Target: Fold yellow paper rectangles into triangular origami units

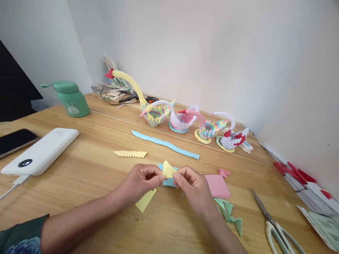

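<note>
A small folded piece of yellow paper (168, 169) is held up between both hands near the middle of the view. My left hand (144, 181) pinches its lower left corner between thumb and finger. The right corner is pinched by my right hand (193, 185). Behind and below the piece lies blue paper (168, 182), partly hidden by the hands. A flat yellow sheet (145, 201) rests on the table under my left hand. Right of my right hand are a pink paper stack (218, 186) and several green folded pieces (228, 211).
Four paper swans, among them a yellow-necked one (156, 114), stand along the back. Nearer are a blue folded strip (164, 143) and a yellow one (130, 154). Scissors (274, 222) lie at right; a white power bank (41, 151), phone (16, 141) and green bottle (72, 100) at left.
</note>
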### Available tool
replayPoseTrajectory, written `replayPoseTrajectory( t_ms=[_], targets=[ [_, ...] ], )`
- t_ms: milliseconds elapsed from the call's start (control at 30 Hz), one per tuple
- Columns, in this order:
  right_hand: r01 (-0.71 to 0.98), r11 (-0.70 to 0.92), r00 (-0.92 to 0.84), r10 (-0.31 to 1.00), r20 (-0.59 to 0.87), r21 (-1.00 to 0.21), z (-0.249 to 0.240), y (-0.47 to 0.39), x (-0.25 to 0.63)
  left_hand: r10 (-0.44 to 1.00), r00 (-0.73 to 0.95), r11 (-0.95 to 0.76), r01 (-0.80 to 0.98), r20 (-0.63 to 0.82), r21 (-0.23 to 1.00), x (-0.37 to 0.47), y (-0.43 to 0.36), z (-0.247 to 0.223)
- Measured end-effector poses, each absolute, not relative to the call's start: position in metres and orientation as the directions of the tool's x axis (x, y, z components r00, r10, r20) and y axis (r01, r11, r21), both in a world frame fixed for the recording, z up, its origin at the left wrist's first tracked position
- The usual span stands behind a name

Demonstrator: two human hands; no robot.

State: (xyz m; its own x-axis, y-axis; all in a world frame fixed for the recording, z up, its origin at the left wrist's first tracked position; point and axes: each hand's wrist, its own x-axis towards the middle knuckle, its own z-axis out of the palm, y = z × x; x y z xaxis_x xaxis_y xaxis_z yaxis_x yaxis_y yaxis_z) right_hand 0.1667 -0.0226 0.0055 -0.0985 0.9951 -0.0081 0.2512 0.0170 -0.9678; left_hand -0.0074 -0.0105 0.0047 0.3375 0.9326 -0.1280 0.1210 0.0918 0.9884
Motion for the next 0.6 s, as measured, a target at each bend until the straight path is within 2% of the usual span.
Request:
replayPoseTrajectory(
  t_ms=[167, 300, 433, 533, 600],
  targets=[
    [0.115, -0.012, -0.153, 0.988, -0.03, -0.993, 0.008, -0.021, 0.169, 0.913, 0.377, 0.111, 0.135, -0.155, 0.985, -0.008, -0.011, 0.0],
    [0.135, 0.032, -0.234, 0.972, -0.001, -0.99, 0.009, -0.025, 0.161, 0.895, 0.435, 0.055, 0.124, -0.104, 0.991, -0.007, -0.013, -0.005],
    [0.265, 0.099, -0.157, 0.986, 0.058, -0.959, 0.007, -0.029, 0.153, 0.86, 0.509, -0.055, 0.177, -0.044, 0.983, -0.003, -0.019, -0.003],
    [0.213, 0.081, -0.123, 0.991, 0.055, -0.974, 0.005, -0.027, 0.156, 0.847, 0.532, -0.146, 0.242, -0.005, 0.959, -0.003, -0.021, 0.001],
    [0.107, 0.059, -0.046, 0.997, 0.054, -0.992, 0.005, -0.024, 0.161, 0.86, 0.509, -0.188, 0.255, 0.033, 0.948, -0.004, -0.021, 0.003]
  ],
)
